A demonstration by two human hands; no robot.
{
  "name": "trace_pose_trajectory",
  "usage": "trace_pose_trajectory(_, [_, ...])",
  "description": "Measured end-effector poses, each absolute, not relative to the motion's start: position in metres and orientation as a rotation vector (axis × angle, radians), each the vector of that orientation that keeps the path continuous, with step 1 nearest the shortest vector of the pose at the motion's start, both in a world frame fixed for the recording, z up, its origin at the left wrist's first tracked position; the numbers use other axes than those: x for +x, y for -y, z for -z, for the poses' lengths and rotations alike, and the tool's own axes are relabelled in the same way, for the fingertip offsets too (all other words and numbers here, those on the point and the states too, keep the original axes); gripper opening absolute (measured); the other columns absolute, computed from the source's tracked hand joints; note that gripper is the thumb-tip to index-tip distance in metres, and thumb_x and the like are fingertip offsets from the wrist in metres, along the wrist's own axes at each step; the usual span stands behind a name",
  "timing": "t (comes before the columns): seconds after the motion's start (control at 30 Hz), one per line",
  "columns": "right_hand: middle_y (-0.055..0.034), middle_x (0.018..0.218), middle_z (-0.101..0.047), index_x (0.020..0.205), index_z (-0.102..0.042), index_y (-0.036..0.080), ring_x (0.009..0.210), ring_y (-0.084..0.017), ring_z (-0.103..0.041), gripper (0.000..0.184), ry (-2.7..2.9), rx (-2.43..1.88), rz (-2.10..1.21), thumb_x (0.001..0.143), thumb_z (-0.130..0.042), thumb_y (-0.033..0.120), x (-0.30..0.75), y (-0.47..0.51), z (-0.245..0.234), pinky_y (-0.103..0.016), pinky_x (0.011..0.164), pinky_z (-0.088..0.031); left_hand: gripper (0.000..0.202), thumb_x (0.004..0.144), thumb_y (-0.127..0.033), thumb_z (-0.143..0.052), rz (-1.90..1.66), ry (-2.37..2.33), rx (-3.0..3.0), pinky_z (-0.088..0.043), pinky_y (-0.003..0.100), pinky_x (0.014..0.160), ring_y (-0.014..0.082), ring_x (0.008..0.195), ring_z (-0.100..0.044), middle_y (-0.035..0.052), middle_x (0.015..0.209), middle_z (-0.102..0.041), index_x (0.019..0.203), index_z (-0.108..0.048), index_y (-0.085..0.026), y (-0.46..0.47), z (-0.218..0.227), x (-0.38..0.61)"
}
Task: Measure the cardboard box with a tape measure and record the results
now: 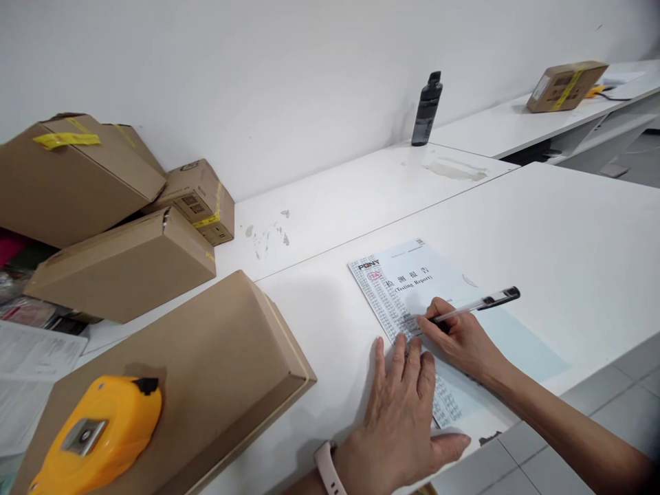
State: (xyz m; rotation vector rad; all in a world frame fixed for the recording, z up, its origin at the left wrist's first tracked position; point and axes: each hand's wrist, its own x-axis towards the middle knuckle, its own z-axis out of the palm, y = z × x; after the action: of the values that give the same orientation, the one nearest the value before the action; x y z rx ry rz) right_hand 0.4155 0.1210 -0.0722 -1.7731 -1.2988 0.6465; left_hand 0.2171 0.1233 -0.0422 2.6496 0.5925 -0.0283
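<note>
A printed report sheet [412,265], headed "Testing Report", lies tilted on the white table [320,302]. Its left strip carries rows of small handwritten-looking marks. My right hand [461,337] grips a pen [498,298] with a clear barrel and black cap end. The pen's tip is at the paper, close to that strip, and partly hidden by the fingers. Spread flat, my left hand [399,412] presses on the lower left edge of the sheet and the table beside it. A pale pink band [328,467] circles the left wrist.
At the left, a cardboard box [206,371] carries a yellow tape measure [97,433]. More boxes [124,265] are stacked behind it, near loose papers [36,357]. A dark bottle [427,110] stands by the wall. Another taped box [564,88] sits far right.
</note>
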Motion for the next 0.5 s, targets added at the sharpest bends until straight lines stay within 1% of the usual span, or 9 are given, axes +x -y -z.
trace_pose_trajectory(0.13, [0.0049,0.055,-0.04,0.064,-0.043,0.026,0.051,-0.013,-0.033,0.035,1.293,-1.77,-0.625,0.088,-0.059,0.043,0.4153,-0.1219,0.0704,-0.028,0.048,-0.031,0.084,0.103,-0.063,-0.029,0.025,-0.596,2.658,-0.009,0.064,0.129,0.0354,0.159,0.001,0.0211,0.171,-0.014,0.162,-0.021,-0.003,-0.1233,0.0412,0.2163])
trace_pose_trajectory(0.23, [0.0056,0.054,-0.037,0.064,-0.042,0.026,0.051,-0.013,-0.033,0.035,1.29,-1.775,-0.62,0.088,-0.059,0.045,0.4153,-0.1222,0.07,-0.028,0.048,-0.031,0.084,0.104,-0.064,-0.027,0.028,-0.591,2.66,-0.009,0.064,0.129,0.0354,0.159,0.002,0.0215,0.171,-0.014,0.162,-0.02,-0.003,-0.1233,0.0408,0.2159])
trace_pose_trajectory(0.5, [0.0055,0.055,-0.038,0.065,-0.043,0.026,0.052,-0.013,-0.033,0.033,1.296,-1.774,-0.635,0.09,-0.058,0.042,0.4164,-0.1211,0.0731,-0.028,0.049,-0.03,0.085,0.103,-0.065,-0.025,0.031,-0.594,2.65,-0.008,0.065,0.128,0.036,0.159,0.001,0.0219,0.171,-0.015,0.162,-0.02,-0.003,-0.1237,0.0402,0.2168])
